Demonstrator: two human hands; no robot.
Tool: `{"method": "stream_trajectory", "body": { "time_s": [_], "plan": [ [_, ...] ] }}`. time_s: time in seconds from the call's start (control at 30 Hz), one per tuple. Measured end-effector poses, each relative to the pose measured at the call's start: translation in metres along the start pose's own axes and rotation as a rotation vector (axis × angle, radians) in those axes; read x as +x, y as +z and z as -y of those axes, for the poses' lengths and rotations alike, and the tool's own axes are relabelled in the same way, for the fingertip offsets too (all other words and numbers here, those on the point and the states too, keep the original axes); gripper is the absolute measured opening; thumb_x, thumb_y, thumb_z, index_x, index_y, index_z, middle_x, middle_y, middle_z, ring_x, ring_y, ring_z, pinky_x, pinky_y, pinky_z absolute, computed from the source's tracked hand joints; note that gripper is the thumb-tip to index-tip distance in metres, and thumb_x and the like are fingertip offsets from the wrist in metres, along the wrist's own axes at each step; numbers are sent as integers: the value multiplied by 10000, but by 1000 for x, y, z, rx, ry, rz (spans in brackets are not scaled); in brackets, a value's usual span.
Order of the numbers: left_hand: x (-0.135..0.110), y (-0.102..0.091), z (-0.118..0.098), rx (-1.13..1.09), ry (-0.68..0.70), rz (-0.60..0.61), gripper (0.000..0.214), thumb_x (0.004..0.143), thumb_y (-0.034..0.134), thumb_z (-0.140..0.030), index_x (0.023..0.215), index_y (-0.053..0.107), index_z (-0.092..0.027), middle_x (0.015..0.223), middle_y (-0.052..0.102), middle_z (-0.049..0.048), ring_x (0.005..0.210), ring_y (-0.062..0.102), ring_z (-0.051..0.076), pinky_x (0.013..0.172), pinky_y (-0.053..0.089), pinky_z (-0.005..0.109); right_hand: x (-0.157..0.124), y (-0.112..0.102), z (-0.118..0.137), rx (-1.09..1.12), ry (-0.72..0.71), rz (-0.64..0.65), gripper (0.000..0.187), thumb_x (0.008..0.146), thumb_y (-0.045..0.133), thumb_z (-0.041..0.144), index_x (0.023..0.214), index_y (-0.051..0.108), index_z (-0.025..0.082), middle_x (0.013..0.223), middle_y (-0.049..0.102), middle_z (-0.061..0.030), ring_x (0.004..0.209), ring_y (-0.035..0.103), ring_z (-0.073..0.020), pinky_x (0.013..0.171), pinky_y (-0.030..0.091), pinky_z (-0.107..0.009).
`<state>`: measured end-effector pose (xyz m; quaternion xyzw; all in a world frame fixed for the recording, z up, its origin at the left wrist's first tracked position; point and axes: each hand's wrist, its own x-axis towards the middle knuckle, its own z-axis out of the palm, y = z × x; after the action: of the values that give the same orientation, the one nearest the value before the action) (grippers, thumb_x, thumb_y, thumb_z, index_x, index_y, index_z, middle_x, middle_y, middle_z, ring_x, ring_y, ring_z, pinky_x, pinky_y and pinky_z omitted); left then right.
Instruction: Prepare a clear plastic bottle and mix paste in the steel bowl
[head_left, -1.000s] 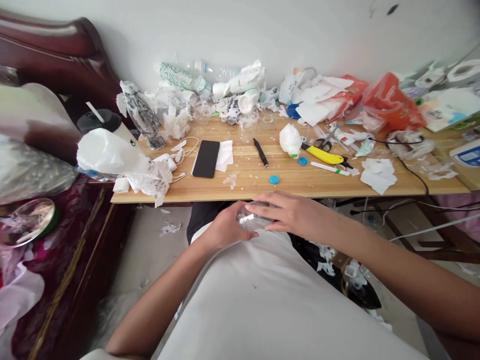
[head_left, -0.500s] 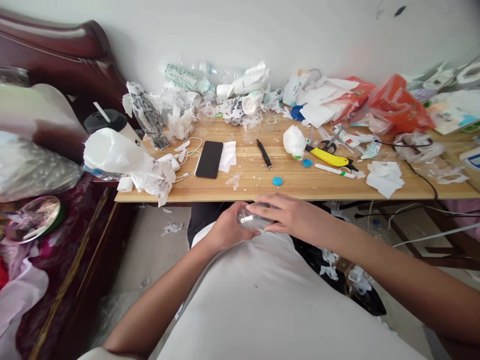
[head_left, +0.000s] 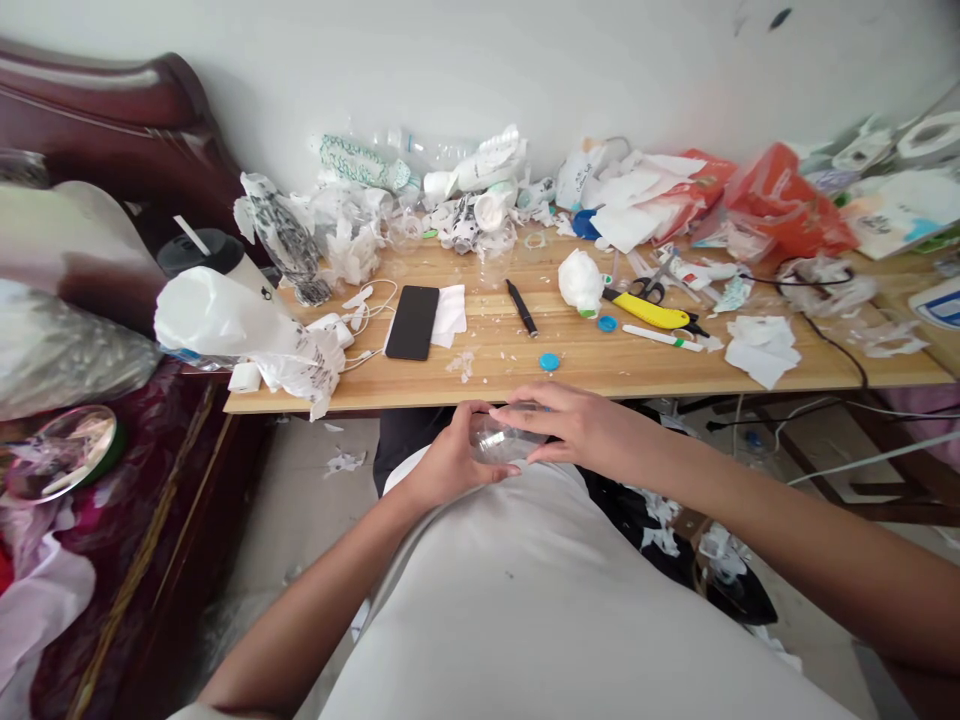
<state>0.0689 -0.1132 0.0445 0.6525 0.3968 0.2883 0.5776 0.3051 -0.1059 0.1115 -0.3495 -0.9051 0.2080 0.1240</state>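
Note:
A clear plastic bottle [head_left: 495, 442] lies sideways between my two hands, just in front of the table edge and above my lap. My left hand [head_left: 455, 455] is wrapped round its left end, thumb below and fingers above. At the other end my right hand [head_left: 574, 425] grips the bottle with its fingers stretched over the top. The bottle's right part is mostly hidden by those fingers. Close beyond my hands, a blue bottle cap [head_left: 550, 361] rests on the wooden table [head_left: 495, 385].
A phone [head_left: 412, 322], a black pen [head_left: 521, 307], a yellow-handled cutter [head_left: 651, 311], scissors [head_left: 646, 289] and a white marker [head_left: 661, 338] lie on the table. Crumpled plastic and bottles line the wall. A plastic-wrapped white bottle [head_left: 217, 315] lies at the left edge.
The view has shifted slightly, so the table things sit a little further left. Both hands keep nearly the same hold on the bottle.

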Motion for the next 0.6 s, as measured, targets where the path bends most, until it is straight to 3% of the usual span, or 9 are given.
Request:
{"method": "stream_trajectory", "body": {
  "time_s": [0.2, 0.47, 0.6],
  "plan": [
    [0, 0, 9, 0, 56, -21, 573, 756, 840, -408, 1148, 481, -194, 1289, 616, 156, 1197, 595, 296, 981, 476, 425, -2, 12, -5, 31, -25, -71, 639, 855, 749, 138, 1452, 567, 271, 1355, 607, -110, 1249, 618, -245, 1052, 544, -393],
    [1, 2, 7, -23, 2, -72, 557, 732, 855, -428, 1108, 519, -192, 1183, 648, 118, 1075, 618, 257, 899, 480, 372, -7, 18, -4, 13, 20, -119, 644, 844, 759, 131, 1449, 570, 244, 1324, 616, -123, 1220, 630, -255, 1031, 556, -401],
    [1, 1, 6, -39, 6, -72, 609, 693, 889, -439, 1113, 523, -193, 1182, 651, 123, 1094, 621, 264, 918, 484, 377, -6, 17, -7, 45, -27, -90, 610, 867, 745, 157, 1446, 574, 246, 1332, 606, -122, 1230, 623, -248, 1049, 542, -405]
  ]
}}
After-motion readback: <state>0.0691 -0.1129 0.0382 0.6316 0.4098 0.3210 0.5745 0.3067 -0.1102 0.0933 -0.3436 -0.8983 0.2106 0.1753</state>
